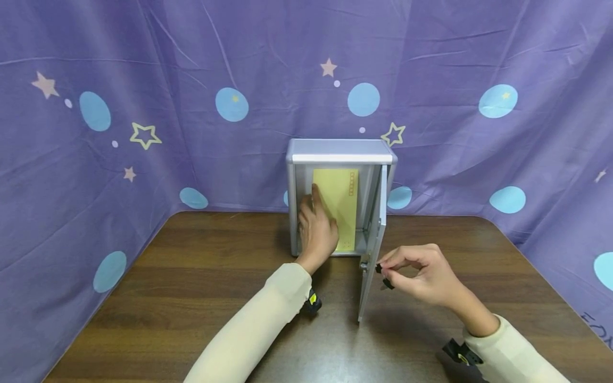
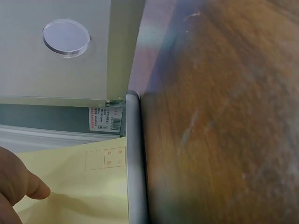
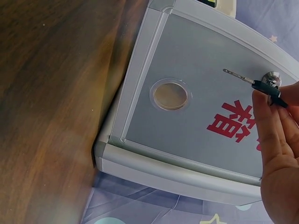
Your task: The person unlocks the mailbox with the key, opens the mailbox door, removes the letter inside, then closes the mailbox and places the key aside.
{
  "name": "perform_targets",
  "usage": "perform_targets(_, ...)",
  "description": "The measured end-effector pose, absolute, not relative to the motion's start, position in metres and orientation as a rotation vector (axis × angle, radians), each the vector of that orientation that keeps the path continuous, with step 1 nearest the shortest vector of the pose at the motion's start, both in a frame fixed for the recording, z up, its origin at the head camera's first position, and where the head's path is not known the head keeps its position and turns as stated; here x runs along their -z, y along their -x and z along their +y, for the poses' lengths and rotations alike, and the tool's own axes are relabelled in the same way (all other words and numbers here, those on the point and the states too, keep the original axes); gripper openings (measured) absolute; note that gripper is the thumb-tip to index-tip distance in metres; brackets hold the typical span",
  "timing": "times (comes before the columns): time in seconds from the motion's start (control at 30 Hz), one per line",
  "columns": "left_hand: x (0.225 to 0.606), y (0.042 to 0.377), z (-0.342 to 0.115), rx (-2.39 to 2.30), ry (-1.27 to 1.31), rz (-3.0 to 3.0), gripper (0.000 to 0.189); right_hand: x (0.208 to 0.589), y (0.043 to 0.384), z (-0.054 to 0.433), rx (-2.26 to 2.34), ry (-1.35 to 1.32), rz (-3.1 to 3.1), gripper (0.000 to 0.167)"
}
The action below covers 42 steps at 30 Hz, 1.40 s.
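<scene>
A grey metal mailbox (image 1: 342,146) stands on the table with its door (image 1: 374,250) swung out towards the right. Inside it, a yellow envelope (image 1: 346,213) is propped upright against the back. My left hand (image 1: 318,229) reaches into the mailbox, fingers extended over the envelope's left side. In the left wrist view the thumb (image 2: 38,187) lies against the envelope's face. At the door's outer side, my right hand (image 1: 426,271) pinches a black-headed key (image 1: 379,268) at the lock (image 3: 272,78). A second key (image 3: 238,75) hangs by it, its metal blade pointing away from the lock.
The wooden table (image 1: 215,298) runs up to a purple curtain (image 1: 268,69) with stars and blue spots behind the mailbox. A round clear window (image 3: 170,95) and red characters (image 3: 233,122) mark the door's front. A printed label (image 2: 105,119) sticks inside the mailbox.
</scene>
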<state>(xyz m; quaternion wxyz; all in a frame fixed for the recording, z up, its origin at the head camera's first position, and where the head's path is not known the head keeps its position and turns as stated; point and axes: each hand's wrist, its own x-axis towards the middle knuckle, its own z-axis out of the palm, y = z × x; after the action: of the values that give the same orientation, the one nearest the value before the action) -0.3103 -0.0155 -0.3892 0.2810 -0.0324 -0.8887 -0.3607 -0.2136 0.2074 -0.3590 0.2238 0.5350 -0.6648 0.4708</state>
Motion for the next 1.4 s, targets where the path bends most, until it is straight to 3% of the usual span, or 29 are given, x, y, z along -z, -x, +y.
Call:
perform_targets(0.33,0.390,0.317,-0.019,0.884,0.060,-2.354,0.093,0.359,0.216,0.208,-1.299,-1.480,-1.835,0.037)
perform_targets(0.9,0.387,0.308,-0.023,0.888,0.255,-2.232,0.110,0.360,0.216,0.208,-1.309,-1.485,-1.833,0.037)
perform_targets(1.4,0.371,0.284,-0.039,0.903,0.401,-2.184,0.099,0.361,0.215,0.210,-1.328,-1.458,-1.848,0.038)
